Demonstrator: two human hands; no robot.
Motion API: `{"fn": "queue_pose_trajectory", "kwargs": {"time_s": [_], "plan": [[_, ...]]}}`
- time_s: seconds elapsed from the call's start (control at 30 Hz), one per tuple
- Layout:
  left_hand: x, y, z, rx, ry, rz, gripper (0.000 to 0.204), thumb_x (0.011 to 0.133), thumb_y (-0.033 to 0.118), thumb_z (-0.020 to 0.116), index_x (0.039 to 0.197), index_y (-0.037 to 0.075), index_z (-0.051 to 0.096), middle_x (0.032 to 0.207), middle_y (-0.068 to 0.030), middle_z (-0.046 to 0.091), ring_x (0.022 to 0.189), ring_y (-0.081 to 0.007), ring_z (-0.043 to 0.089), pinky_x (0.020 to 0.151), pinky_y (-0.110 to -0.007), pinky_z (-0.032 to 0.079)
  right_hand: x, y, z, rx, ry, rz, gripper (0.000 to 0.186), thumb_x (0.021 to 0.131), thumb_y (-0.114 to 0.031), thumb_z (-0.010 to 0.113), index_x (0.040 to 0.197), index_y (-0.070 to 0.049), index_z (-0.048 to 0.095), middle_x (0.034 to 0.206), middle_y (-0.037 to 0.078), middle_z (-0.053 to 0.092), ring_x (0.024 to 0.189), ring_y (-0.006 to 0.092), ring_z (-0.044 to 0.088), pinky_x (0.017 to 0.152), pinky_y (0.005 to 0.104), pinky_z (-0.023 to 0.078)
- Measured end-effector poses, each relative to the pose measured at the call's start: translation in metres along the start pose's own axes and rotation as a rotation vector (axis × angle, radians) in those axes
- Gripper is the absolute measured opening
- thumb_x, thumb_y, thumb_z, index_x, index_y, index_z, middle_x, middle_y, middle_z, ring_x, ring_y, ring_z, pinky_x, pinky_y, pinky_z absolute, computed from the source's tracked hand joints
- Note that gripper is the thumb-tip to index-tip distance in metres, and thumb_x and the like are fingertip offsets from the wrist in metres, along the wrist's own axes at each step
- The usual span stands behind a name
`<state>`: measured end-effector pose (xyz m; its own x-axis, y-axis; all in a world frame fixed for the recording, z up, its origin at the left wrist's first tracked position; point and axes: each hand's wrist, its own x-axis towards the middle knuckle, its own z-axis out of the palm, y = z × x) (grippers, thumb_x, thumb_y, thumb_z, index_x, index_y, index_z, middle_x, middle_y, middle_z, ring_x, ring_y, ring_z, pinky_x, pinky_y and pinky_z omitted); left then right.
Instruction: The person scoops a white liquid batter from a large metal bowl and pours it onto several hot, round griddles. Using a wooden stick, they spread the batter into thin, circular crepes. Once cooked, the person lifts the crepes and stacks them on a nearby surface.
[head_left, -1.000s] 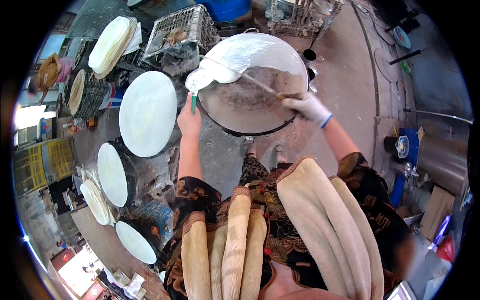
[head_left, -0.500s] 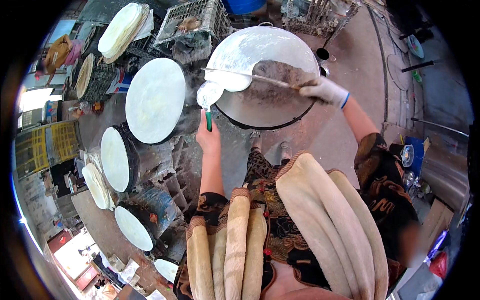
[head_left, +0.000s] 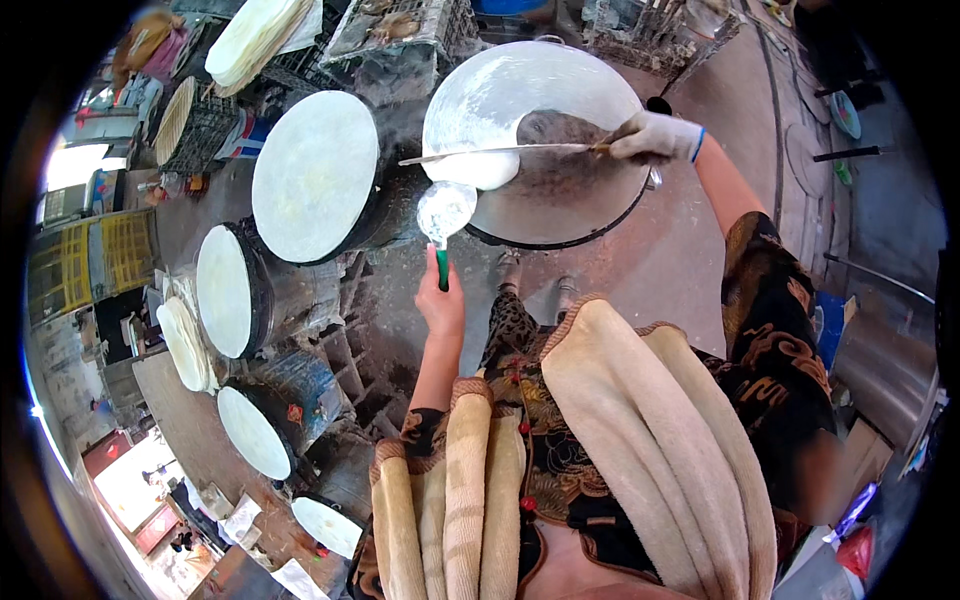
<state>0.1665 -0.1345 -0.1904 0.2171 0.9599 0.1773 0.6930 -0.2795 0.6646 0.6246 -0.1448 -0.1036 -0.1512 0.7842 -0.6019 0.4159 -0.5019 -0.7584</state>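
Observation:
My bare left hand (head_left: 440, 300) is closed round the green handle of a ladle (head_left: 447, 207), whose round bowl is coated with white batter. The bowl is over the near left rim of a big round griddle (head_left: 560, 210). My right hand (head_left: 655, 138), in a white work glove, grips the handle of a long thin flat spreader (head_left: 480, 153). Its blade lies across the griddle and its tip juts past the left edge. White batter (head_left: 500, 90) covers the far and left part of the plate, with a thick lobe beside the blade; the rest shows brown-grey.
More round griddles bearing white sheets stand on my left, such as a large one (head_left: 315, 180) and a smaller one (head_left: 225, 290). A stack of white pancakes (head_left: 255, 40) is at the far left, near a grimy crate (head_left: 395, 45). A metal drum (head_left: 885, 350) is at the right.
The ladle has moved right and nearer to me. The spreader has swung so its tip is closer to me, and the blade lies more level. The whole view has shifted slightly.

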Motion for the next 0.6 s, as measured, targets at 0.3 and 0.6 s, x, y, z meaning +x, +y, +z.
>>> {"fn": "queue_pose_trajectory", "kwargs": {"time_s": [0.3,0.6], "plan": [[-0.034,0.018,-0.013,0.002,-0.059,0.125,0.049,0.085,0.003,0.065,0.132,0.01,0.054,0.075,-0.0146,0.06,0.061,-0.023,0.056,0.061,-0.032,0.049,0.031,-0.012,-0.003,-0.203,0.063,-0.059,0.044,0.08,-0.033,0.072,0.111,-0.002,0.067,0.094,0.005,0.067,0.084,0.0138,0.057,0.076,0.0291,0.046],[-0.053,0.034,-0.015,0.034,-0.177,0.308,0.056,0.081,0.003,0.066,0.134,0.016,0.053,0.071,-0.0109,0.058,0.057,-0.03,0.058,0.053,-0.038,0.047,0.032,-0.01,-0.035,-0.123,0.059,-0.12,0.047,0.077,-0.029,0.073,0.111,0.002,0.066,0.079,0.003,0.063,0.07,0.0108,0.056,0.062,0.0256,0.046]]}}
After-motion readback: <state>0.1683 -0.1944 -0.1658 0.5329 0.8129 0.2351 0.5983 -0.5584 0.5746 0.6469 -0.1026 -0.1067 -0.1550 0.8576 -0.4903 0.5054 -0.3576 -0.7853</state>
